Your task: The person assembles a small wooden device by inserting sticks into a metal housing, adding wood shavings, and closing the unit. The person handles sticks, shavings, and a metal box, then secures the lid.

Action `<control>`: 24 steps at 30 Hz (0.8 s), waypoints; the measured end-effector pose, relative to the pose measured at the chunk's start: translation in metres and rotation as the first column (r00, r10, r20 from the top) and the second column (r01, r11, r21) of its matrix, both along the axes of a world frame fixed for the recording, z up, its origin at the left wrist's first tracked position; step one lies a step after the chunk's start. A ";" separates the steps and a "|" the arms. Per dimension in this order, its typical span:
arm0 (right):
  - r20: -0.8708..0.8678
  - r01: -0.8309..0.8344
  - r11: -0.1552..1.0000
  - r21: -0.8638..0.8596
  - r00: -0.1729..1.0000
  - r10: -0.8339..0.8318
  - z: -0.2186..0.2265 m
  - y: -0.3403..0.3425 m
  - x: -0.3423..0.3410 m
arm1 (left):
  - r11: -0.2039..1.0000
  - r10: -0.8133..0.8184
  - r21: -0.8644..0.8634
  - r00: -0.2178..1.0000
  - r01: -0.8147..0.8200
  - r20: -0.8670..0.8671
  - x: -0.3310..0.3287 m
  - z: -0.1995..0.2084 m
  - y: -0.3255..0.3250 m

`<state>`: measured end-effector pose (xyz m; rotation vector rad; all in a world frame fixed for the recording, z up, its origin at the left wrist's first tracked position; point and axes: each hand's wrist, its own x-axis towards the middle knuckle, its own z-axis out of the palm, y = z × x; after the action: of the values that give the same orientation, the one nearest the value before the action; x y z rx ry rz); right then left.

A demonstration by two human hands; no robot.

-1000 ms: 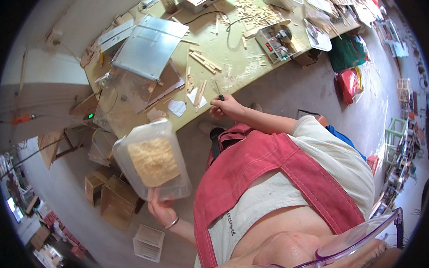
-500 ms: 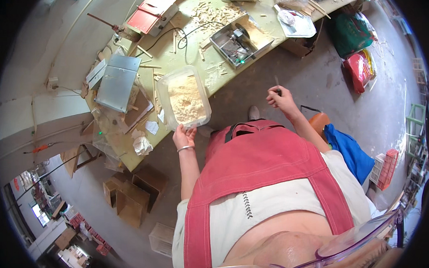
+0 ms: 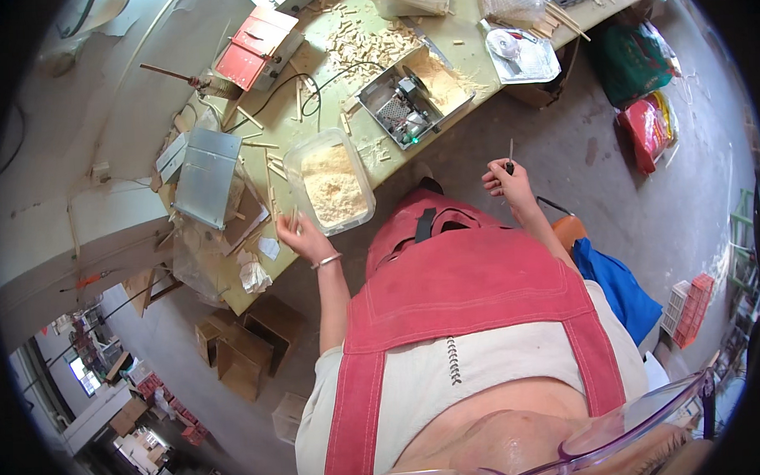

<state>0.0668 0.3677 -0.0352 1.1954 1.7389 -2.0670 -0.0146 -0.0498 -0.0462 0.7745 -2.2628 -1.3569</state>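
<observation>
My right hand [image 3: 509, 181] is closed around a small screwdriver [image 3: 511, 152], its dark handle in the fingers and its thin metal shaft pointing away from me. My left hand [image 3: 305, 238] is at the table edge, just off the near left corner of a clear plastic tub [image 3: 369, 206]. Its fingers are bent together; a small pale bit shows at their tips, too small to make out. Sawdust [image 3: 335, 187] fills much of the tub. Right of the tub stands an open metal box [image 3: 402, 103] with a small motor and a green light inside.
The pale green table [image 3: 265, 187] carries wood offcuts [image 3: 365, 41], a red-lidded box [image 3: 259, 47], a grey metal panel [image 3: 206, 176] and a white tray [image 3: 522, 55]. Cardboard boxes [image 3: 246, 355] stand on the floor at left, green and red bags [image 3: 647, 132] at right.
My left hand has let go of the tub's near edge and moved left beside its corner. My right hand has tilted the screwdriver upright in view. The whole view has shifted slightly.
</observation>
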 end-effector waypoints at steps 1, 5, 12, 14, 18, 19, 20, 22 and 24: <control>-0.005 -0.012 1.000 0.003 1.000 0.012 -0.001 0.002 -0.008 | 0.978 -0.124 0.166 0.991 0.129 -0.042 -0.026 0.011 0.012; 0.010 -0.039 0.998 0.058 0.999 0.039 0.002 0.009 -0.055 | 0.752 -0.474 0.436 0.865 0.494 -0.162 -0.140 0.009 0.082; 0.096 0.051 0.985 0.164 0.993 -0.068 -0.020 0.019 -0.112 | 0.650 -0.757 0.231 0.589 0.724 0.283 -0.297 -0.086 0.181; 0.118 0.036 0.984 0.174 0.991 -0.058 -0.022 0.016 -0.129 | 0.665 -0.734 0.272 0.540 0.696 0.411 -0.318 -0.120 0.191; 0.127 0.020 0.989 0.147 0.991 -0.039 -0.028 0.012 -0.154 | 0.616 -0.701 0.274 0.357 0.738 0.617 -0.342 -0.156 0.204; 0.117 0.015 0.989 0.149 0.993 -0.033 -0.030 0.011 -0.163 | 0.621 -0.688 0.275 0.342 0.734 0.640 -0.342 -0.166 0.204; 0.136 0.007 0.988 0.157 0.990 -0.029 -0.034 0.013 -0.166 | 0.613 -0.693 0.282 0.331 0.738 0.641 -0.342 -0.163 0.212; 0.174 -0.017 0.985 0.173 0.985 -0.013 -0.042 0.016 -0.169 | 0.604 -0.698 0.295 0.313 0.740 0.644 -0.339 -0.156 0.222; 0.187 0.002 0.982 0.188 0.982 -0.037 -0.044 0.018 -0.175 | 0.617 -0.665 0.243 0.330 0.748 0.670 -0.337 -0.142 0.228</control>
<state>-0.1078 0.3857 -0.0795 1.4161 1.8684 -1.7635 -0.3515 0.1777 -0.1877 0.2008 -3.5980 -1.3468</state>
